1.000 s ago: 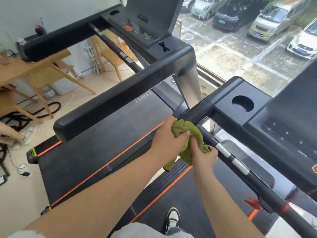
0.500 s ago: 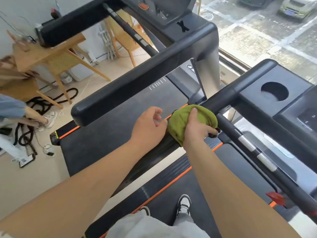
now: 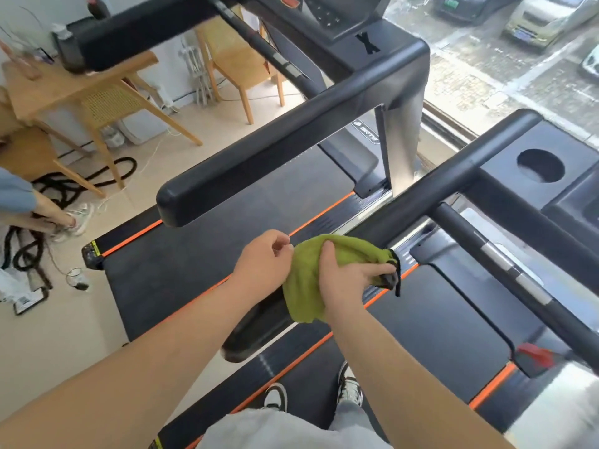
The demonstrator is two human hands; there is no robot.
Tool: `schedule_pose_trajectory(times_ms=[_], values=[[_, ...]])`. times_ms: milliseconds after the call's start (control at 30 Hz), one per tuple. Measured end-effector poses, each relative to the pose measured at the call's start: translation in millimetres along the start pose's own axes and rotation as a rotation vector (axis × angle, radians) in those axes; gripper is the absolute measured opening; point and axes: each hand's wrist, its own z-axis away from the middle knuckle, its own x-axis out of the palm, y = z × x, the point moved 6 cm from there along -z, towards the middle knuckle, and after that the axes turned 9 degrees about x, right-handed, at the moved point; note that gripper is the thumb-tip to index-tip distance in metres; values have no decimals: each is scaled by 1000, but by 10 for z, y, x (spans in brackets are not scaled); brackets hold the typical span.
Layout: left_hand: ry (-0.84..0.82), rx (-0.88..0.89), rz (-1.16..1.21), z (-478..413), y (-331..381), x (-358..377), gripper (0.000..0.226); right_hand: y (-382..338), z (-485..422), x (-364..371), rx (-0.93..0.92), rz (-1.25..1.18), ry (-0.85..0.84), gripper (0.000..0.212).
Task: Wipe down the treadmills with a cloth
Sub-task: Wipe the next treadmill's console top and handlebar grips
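Where the cloth [image 3: 311, 270] lies: head view; draped over the handrail [image 3: 421, 202] of the near treadmill [image 3: 453, 319], toward the rail's free end
Right hand [image 3: 350, 273]: fingers curled over the cloth, clamping it to the rail; the nearer of the two hands
Left hand [image 3: 264, 257]: just beside the cloth's left edge; fingers loosely curled, holding nothing
Rail axis: lower left to upper right; most of its length lies beyond the right hand, so the wipe likely follows that line
Count: one cloth; two hands; two treadmills, the far treadmill [image 3: 194, 260] to the left
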Motion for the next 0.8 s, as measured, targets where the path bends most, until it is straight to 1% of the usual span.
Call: schedule_pose_trajectory(times_ms=[133, 233, 300, 367, 467, 600, 800], values=[[-46, 6, 8, 93, 27, 52, 23, -635, -407, -275, 32, -52, 188, 130], [-51, 25, 11, 150, 59, 100, 24, -912, -599, -425, -31, -76, 240, 129], [-44, 35, 10, 177, 65, 103, 25, -949, -643, -459, -56, -71, 255, 126], [-28, 37, 19, 200, 15, 68, 25, -886, -606, -422, -117, -72, 252, 121], [43, 12, 43, 277, -184, -71, 22, -645, -427, -290, -227, -50, 236, 115], [99, -21, 56, 412, -427, -284, 21, -271, -11, -1, -346, 126, 256, 108], [114, 35, 80, 664, -674, -530, 24, 435, 533, 489, -457, 373, 225, 88]])
